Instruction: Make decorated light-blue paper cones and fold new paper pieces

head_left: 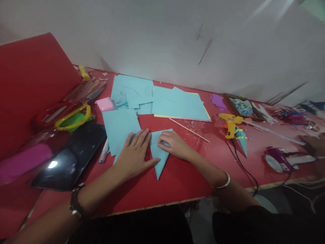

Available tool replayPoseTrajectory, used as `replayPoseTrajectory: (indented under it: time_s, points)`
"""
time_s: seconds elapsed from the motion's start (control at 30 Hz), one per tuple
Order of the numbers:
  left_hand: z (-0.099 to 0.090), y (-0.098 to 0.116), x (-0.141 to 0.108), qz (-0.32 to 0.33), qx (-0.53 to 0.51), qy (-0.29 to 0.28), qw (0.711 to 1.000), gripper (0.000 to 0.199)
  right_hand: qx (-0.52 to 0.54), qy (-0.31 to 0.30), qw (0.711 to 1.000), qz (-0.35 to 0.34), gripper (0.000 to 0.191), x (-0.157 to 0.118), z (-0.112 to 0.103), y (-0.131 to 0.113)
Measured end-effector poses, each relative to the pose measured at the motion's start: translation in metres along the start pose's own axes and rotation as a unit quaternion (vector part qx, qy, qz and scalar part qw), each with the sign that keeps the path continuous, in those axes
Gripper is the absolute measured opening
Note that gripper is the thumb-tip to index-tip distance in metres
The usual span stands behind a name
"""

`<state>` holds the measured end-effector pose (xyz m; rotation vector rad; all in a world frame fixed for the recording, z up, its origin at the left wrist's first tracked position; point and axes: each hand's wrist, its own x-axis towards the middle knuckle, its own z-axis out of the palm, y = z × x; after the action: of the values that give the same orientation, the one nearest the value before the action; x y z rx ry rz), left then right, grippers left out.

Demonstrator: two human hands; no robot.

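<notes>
A folded light-blue paper [160,166] lies on the red table, its narrow point toward the front edge. My left hand [134,154] rests with fingers spread, over the edge of a square blue sheet [119,127], its thumb reaching onto the folded paper. On the folded paper's upper right part sits my right hand [172,144], fingers curled and pressed together against it; whatever is under the fingertips is hidden. Behind the hands are a stack of blue sheets [180,103] and more blue paper [132,88]. A thin wooden stick [189,129] lies behind my right hand.
To the left lie a black glossy object [73,156], yellow-handled scissors [73,117] and a pink block [105,104]. Rightward are a yellow glue gun [230,125] with a cord, a decorated blue cone [242,142], a box of scraps [242,107] and another person's hand [315,145].
</notes>
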<state>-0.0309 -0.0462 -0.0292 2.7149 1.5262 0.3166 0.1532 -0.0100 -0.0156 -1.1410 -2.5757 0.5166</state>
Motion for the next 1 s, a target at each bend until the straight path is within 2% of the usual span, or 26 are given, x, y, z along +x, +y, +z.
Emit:
replayPoseTrajectory:
  time_s: [0.17,0.37,0.8,1.0]
  points:
    - [0.000,0.003,-0.002,0.004,-0.002,0.016,1.000,0.078,-0.011,0.005,1.000,0.005,0.018,0.000,0.002,0.001]
    - [-0.005,0.010,-0.003,-0.003,-0.024,-0.009,1.000,0.080,-0.016,0.007,1.000,0.004,0.019,0.000,0.005,0.002]
    - [-0.004,0.013,-0.007,0.000,-0.045,0.003,0.999,0.079,-0.049,-0.003,0.999,0.011,0.023,0.000,0.009,0.001]
    - [-0.007,0.018,-0.011,-0.009,-0.057,-0.016,0.998,0.083,-0.054,-0.001,0.998,0.015,0.025,0.000,0.007,0.000]
